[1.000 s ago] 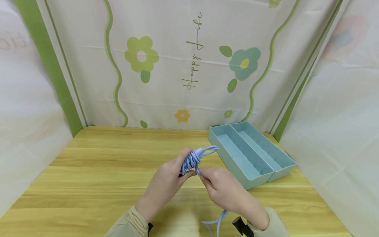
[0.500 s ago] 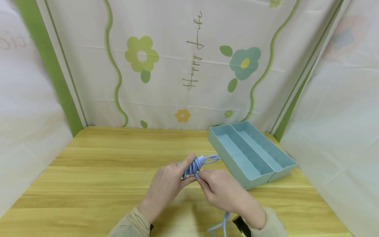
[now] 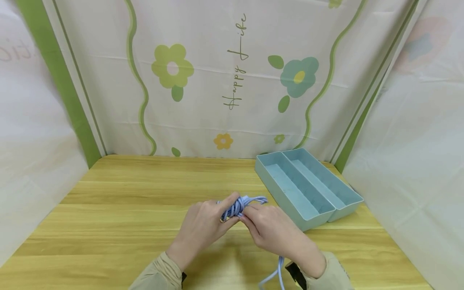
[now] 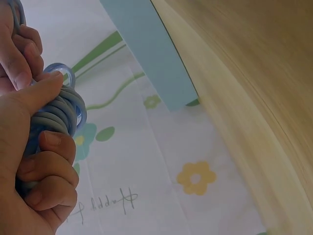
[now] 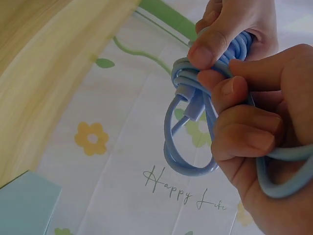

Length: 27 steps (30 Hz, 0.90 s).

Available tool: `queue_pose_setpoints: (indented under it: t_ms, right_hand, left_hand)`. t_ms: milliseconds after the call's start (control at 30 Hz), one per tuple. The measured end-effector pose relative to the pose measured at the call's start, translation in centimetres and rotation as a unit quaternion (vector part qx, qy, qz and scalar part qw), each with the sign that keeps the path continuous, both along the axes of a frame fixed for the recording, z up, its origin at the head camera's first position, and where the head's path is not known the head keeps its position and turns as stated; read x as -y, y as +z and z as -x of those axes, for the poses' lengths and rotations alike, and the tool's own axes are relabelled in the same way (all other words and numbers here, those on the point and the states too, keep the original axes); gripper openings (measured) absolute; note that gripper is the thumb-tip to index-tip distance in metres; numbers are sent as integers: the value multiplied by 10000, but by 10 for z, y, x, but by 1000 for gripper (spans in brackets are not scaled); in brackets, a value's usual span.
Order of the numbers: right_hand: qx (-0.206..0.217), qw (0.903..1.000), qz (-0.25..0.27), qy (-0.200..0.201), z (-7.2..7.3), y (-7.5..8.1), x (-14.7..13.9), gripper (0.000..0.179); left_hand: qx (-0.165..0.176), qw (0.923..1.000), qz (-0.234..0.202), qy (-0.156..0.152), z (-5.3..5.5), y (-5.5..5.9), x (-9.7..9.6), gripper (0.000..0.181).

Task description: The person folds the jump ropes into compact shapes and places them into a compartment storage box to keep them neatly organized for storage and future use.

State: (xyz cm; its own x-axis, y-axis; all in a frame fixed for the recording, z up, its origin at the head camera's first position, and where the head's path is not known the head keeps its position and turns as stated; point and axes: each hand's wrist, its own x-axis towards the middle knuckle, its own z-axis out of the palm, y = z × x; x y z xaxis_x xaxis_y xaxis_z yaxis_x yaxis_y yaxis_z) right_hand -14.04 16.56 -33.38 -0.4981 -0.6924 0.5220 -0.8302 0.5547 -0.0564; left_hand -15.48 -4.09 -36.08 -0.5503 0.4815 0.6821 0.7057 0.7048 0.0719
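A light-blue cord (image 3: 237,207), wound into a thick bundle, is held up over the table between both hands. My left hand (image 3: 204,224) grips the bundle, thumb on top and fingers curled beneath, as the left wrist view shows with the coils (image 4: 61,113) packed under the thumb. My right hand (image 3: 272,226) pinches a strand right at the bundle's near side. Out of the bundle's end sticks a loop (image 5: 188,170) with two short blue sleeves (image 5: 195,105) at its base. Loose cord (image 3: 278,270) hangs below my right hand.
Two pale-blue bins (image 3: 308,185), long and narrow, stand side by side at the table's back right, just past my right hand. Around the wooden table (image 3: 127,209) hang white curtains (image 3: 206,108) with a flower print.
Both hands have come slightly lower and nearer with the bundle. My right fingers have moved closer in against the coils, and the hanging cord has shifted right.
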Motion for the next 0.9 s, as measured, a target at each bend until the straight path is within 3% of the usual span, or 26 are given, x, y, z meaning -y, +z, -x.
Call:
queue_pose_setpoints:
  t_ms: [167,467,900]
  right_hand:
    - [-224,9997,54,115,1,-1,-3,14]
    - [203,9997,57,132,2,2,-7,15]
    - [330,9993,-18,162,3,7,-10,3]
  left_hand:
    - [-35,10000,46,-60,0,0,1,44]
    - [-171,9997,-97,-165,1,-1,0,37]
    - [-129,9999,-71,-83,2,2,3,35]
